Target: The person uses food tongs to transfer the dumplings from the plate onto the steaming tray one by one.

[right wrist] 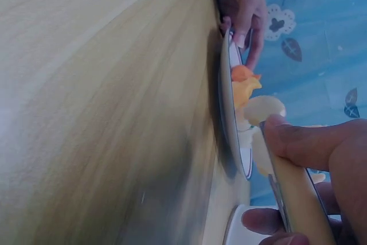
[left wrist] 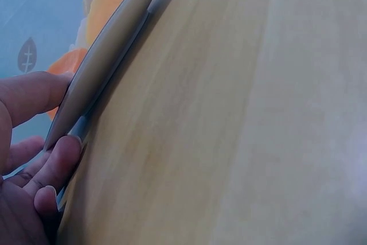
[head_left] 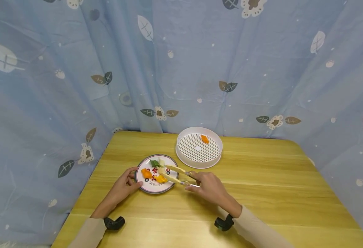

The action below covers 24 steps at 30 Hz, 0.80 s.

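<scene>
My left hand [head_left: 124, 186] grips the left rim of a white plate [head_left: 156, 189] with a dark edge and red characters, thumb on top and fingers below in the left wrist view. My right hand [head_left: 210, 187] holds a pair of tongs [head_left: 172, 179] with cream tips. The tips reach over the plate from the right, spread around a pale piece near its middle. On the plate lie small dumpling-like pieces: an orange piece [head_left: 146, 173], a yellow piece [head_left: 161, 178], a green piece [head_left: 154, 163] and a white piece [head_left: 161, 162].
Behind and right of the plate stands a round white steamer tray [head_left: 196, 165] with a perforated bottom and raised wall. One orange piece [head_left: 204, 139] lies in it. A wooden table [head_left: 271, 186] carries everything, and a blue patterned curtain [head_left: 193, 62] hangs along its back and sides.
</scene>
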Motion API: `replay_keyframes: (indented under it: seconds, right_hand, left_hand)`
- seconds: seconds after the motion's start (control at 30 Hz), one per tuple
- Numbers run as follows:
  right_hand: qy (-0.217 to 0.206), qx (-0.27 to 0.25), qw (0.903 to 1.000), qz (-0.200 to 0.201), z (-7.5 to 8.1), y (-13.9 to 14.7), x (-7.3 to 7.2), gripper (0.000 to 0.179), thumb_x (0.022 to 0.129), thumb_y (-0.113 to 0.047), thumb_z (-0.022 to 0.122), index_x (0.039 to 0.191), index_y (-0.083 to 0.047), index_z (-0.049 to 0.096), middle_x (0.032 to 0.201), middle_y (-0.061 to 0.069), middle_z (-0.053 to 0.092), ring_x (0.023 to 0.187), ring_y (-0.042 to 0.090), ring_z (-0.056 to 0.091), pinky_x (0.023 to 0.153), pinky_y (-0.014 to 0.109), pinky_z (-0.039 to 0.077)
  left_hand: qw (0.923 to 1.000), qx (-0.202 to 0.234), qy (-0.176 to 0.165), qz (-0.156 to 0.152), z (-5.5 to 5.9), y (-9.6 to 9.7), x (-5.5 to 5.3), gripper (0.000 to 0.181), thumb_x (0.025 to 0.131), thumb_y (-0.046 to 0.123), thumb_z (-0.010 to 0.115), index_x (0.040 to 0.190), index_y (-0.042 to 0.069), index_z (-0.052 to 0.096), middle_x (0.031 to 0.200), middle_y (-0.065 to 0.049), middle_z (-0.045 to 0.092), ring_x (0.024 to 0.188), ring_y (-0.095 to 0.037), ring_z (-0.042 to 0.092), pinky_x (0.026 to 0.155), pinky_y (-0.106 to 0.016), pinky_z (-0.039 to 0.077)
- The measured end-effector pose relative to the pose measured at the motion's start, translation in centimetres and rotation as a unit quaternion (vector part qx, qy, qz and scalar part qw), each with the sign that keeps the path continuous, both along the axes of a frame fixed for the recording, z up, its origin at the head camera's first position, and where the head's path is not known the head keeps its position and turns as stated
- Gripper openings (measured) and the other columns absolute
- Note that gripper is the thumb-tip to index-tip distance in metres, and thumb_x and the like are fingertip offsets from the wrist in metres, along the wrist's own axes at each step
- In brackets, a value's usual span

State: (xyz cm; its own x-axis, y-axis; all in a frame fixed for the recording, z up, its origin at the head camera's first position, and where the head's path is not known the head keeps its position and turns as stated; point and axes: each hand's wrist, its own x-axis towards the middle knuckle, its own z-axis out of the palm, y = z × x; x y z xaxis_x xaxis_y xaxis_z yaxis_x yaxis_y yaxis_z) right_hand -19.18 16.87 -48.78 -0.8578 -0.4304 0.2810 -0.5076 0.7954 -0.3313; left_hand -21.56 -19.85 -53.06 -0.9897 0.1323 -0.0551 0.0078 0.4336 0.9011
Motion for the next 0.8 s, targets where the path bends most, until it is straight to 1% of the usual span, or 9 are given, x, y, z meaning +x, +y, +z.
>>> replay_keyframes:
  seconds: [0.1, 0.17, 0.4, 0.63, 0.7, 0.8]
  right_hand:
    - [-0.006, -0.003, 1.0, 0.005, 0.05, -0.29, -0.16, 0.039, 0.085, -0.049, 0.082, 0.11, -0.02, 0.074, 0.062, -0.015, 0.043, 0.055, 0.005, 0.039, 0.049, 0.025, 0.033]
    - [-0.009, -0.003, 0.9999, 0.008, 0.04, -0.47, -0.23, 0.039, 0.086, -0.048, 0.082, 0.111, -0.019, 0.074, 0.061, -0.014, 0.042, 0.055, 0.005, 0.038, 0.049, 0.025, 0.032]
    - [-0.003, 0.003, 1.0, 0.004, -0.33, -0.7, -0.32, 0.044, 0.089, -0.046, 0.079, 0.124, -0.02, 0.075, 0.061, -0.012, 0.032, 0.054, 0.004, 0.03, 0.048, 0.024, 0.028]
    - [0.003, -0.015, 0.9999, -0.001, -0.51, -0.67, -0.16, 0.042, 0.088, -0.044, 0.08, 0.124, -0.023, 0.076, 0.063, -0.012, 0.04, 0.057, 0.006, 0.038, 0.051, 0.027, 0.036]
    - [0.004, -0.017, 0.9998, -0.001, -0.54, -0.64, -0.13, 0.043, 0.088, -0.044, 0.08, 0.125, -0.023, 0.076, 0.063, -0.012, 0.039, 0.058, 0.006, 0.038, 0.052, 0.027, 0.036]
    - [0.007, -0.02, 0.9998, 0.0, -0.56, -0.5, -0.06, 0.044, 0.088, -0.044, 0.08, 0.125, -0.022, 0.076, 0.061, -0.013, 0.033, 0.057, 0.005, 0.034, 0.051, 0.026, 0.033]
  left_hand:
    - [1.0, 0.002, 0.001, 0.0, -0.04, -0.02, -0.07, 0.069, 0.093, 0.023, 0.079, 0.151, 0.012, 0.044, 0.118, -0.014, 0.055, 0.08, -0.022, 0.05, 0.065, -0.026, 0.041]
    - [1.0, 0.0, 0.004, -0.001, -0.12, -0.04, -0.09, 0.069, 0.093, 0.023, 0.079, 0.151, 0.011, 0.044, 0.118, -0.014, 0.055, 0.08, -0.022, 0.05, 0.065, -0.026, 0.041]
    - [0.9999, 0.0, 0.01, -0.006, -0.41, -0.08, -0.11, 0.069, 0.093, 0.024, 0.079, 0.151, 0.011, 0.044, 0.118, -0.015, 0.055, 0.079, -0.021, 0.05, 0.065, -0.026, 0.042]
    - [1.0, 0.004, 0.009, -0.001, -0.11, 0.0, -0.1, 0.068, 0.093, 0.021, 0.079, 0.151, 0.01, 0.044, 0.116, -0.015, 0.055, 0.079, -0.021, 0.048, 0.065, -0.026, 0.04]
    - [1.0, 0.002, 0.007, 0.0, -0.06, 0.02, -0.1, 0.068, 0.093, 0.021, 0.079, 0.151, 0.01, 0.044, 0.116, -0.014, 0.055, 0.079, -0.021, 0.048, 0.065, -0.026, 0.04]
    - [1.0, 0.0, 0.002, 0.002, -0.04, 0.06, -0.14, 0.068, 0.093, 0.022, 0.079, 0.151, 0.011, 0.044, 0.116, -0.014, 0.055, 0.081, -0.021, 0.048, 0.066, -0.026, 0.04]
